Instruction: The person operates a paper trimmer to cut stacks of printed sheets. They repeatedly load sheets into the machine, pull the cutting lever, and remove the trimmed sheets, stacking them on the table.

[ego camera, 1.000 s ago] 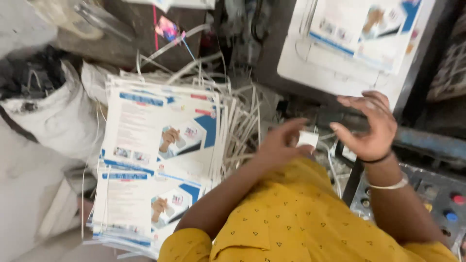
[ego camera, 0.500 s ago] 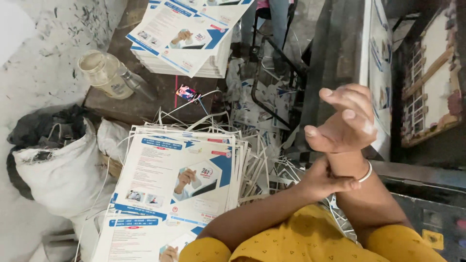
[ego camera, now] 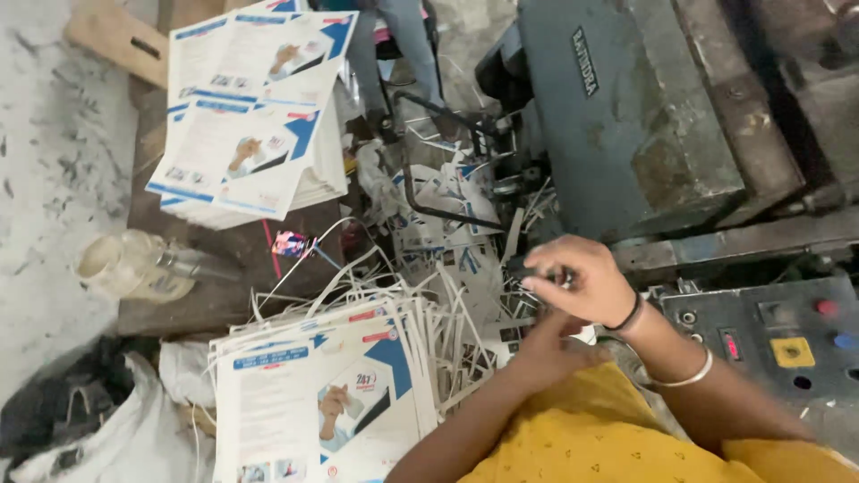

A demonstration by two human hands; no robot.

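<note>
— what's the right hand [ego camera: 582, 286] got?
— fingertips pinched on a small dark thing [ego camera: 548, 275] — can't tell what.
— the left [ego camera: 550, 349]?
— just under it, grip hidden, leaflets [ego camera: 313, 394] to its left.

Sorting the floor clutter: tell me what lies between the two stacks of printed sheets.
Head view: between the upper stack and the lower stack lie a small pink wrapper and loose white paper trimmings on a dark board.

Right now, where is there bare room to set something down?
Bare grey floor lies left of the upper printed-sheet stack, above the clear plastic jar. The dark board beside the jar has a small gap. Paper strips crowd everything near the hands.
</note>
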